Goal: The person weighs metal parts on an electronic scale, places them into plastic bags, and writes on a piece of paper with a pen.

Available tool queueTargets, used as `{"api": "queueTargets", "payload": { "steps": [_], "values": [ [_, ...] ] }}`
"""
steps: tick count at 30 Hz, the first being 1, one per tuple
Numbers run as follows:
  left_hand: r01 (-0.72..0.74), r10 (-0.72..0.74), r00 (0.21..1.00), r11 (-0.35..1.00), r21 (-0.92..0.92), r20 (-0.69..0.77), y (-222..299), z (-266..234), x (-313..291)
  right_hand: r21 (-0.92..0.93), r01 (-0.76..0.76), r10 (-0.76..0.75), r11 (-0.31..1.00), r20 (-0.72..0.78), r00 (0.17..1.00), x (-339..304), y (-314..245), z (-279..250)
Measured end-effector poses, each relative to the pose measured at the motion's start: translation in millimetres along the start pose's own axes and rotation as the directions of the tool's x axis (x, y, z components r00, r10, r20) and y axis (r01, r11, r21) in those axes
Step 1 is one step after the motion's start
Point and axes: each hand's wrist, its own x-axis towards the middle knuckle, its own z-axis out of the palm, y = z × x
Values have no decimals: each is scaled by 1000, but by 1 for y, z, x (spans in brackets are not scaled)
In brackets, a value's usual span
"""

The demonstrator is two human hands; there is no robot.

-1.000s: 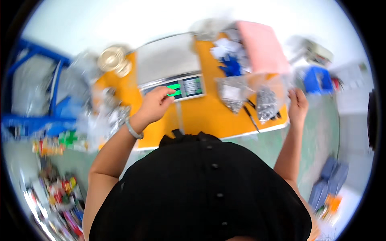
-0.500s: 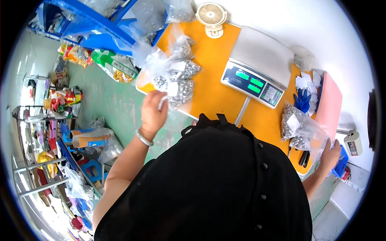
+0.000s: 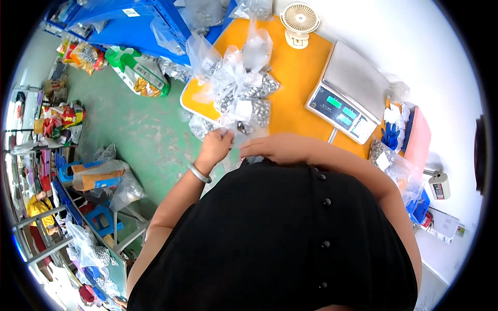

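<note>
On the orange surface (image 3: pixel 298 85), a beige fan (image 3: pixel 300 19) and a scale (image 3: pixel 358 75) stand well apart from the hands, while other filled bags (image 3: pixel 265 85) crowd the far side of a clear bag of metal rings (image 3: pixel 261 110) (a white label (image 3: pixel 243 110) shows on it) at the near edge. The left hand (image 3: pixel 217 146) pinches loose plastic, fingertips together; the right hand (image 3: pixel 267 147) lies just beside, its grip impossible to tell. The bag's long axis runs outward, its loose end toward the hands
</note>
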Motion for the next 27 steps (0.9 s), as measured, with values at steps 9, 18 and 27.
{"api": "queueTargets", "payload": {
  "steps": [9, 18, 27],
  "values": [
    [-182, 221, 967, 946, -268, 123, 42, 23, 23, 70, -745, 748, 663, -105, 656, -23, -4, -3],
    [-402, 468, 806, 882, -245, 363, 72, 60, 35, -256, -885, 774, 390, -429, 465, -95, -31, -21],
    [-447, 466, 739, 879, -164, 487, 76, 83, 31, 95, -788, 789, 609, -177, 588, -42, -7, 20]
  ]
}}
